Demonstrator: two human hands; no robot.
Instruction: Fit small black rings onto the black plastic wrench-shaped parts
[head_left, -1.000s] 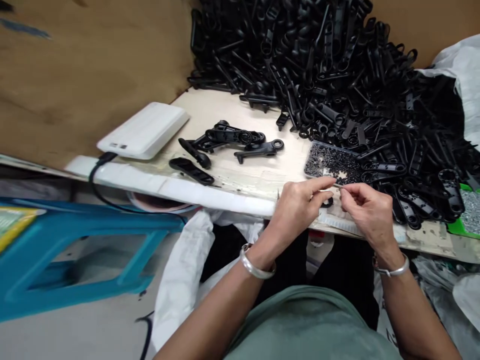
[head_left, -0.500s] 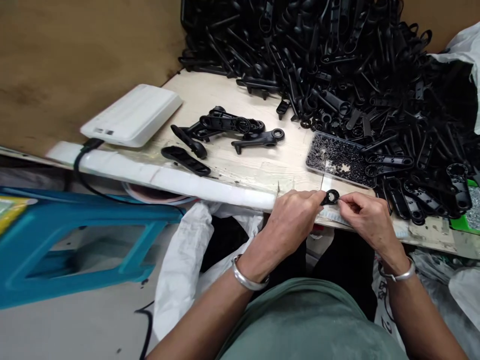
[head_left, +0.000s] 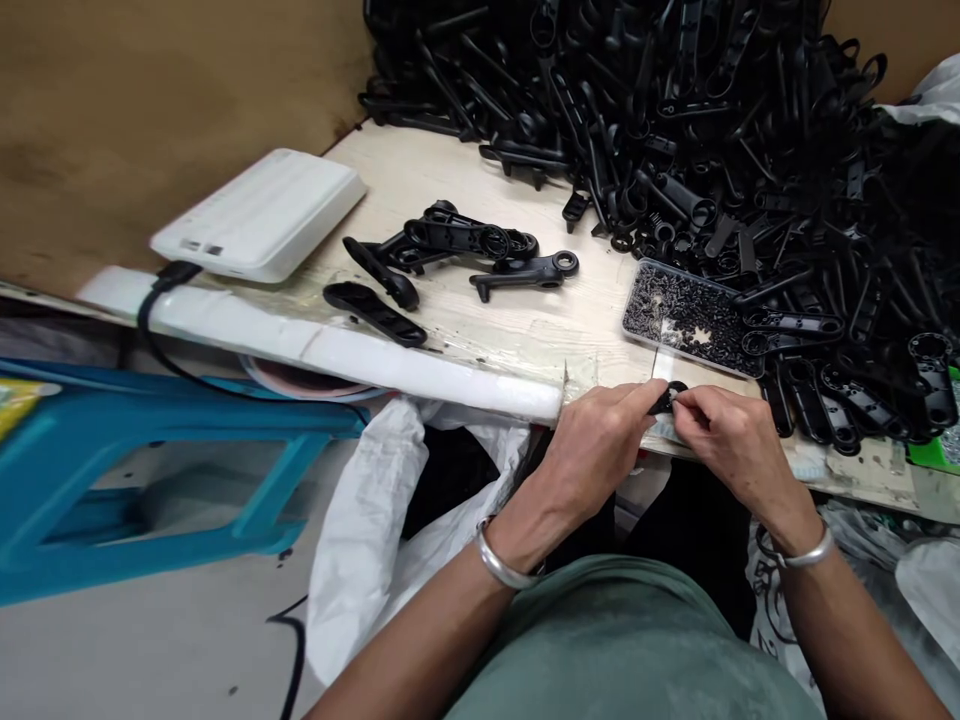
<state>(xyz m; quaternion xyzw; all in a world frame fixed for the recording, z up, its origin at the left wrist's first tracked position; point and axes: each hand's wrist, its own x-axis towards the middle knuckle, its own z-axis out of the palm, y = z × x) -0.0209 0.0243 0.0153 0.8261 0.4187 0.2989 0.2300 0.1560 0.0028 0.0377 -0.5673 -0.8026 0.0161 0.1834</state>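
Close to the table's front edge, my left hand (head_left: 604, 440) is closed around a black plastic part with a ringed end (head_left: 666, 396). Most of that part is hidden by my fingers. The fingertips of my right hand (head_left: 731, 435) are pinched together at the ring's right side; whatever they hold is too small to make out. Just beyond both hands stands a clear tray (head_left: 634, 338) of tiny black pieces. Farther left on the table lie several loose black lever-like parts (head_left: 525, 275).
A large heap of black plastic parts (head_left: 660, 150) covers the back and right of the table. At left is a white box (head_left: 262, 215) with a black cable (head_left: 154, 335). A green tray (head_left: 930, 455) shows at far right, a blue stool (head_left: 150, 480) below left.
My left hand has taken hold of the ringed black part, lying on the table a second ago. My right pinch has moved in against its ring. The view has shifted slightly.
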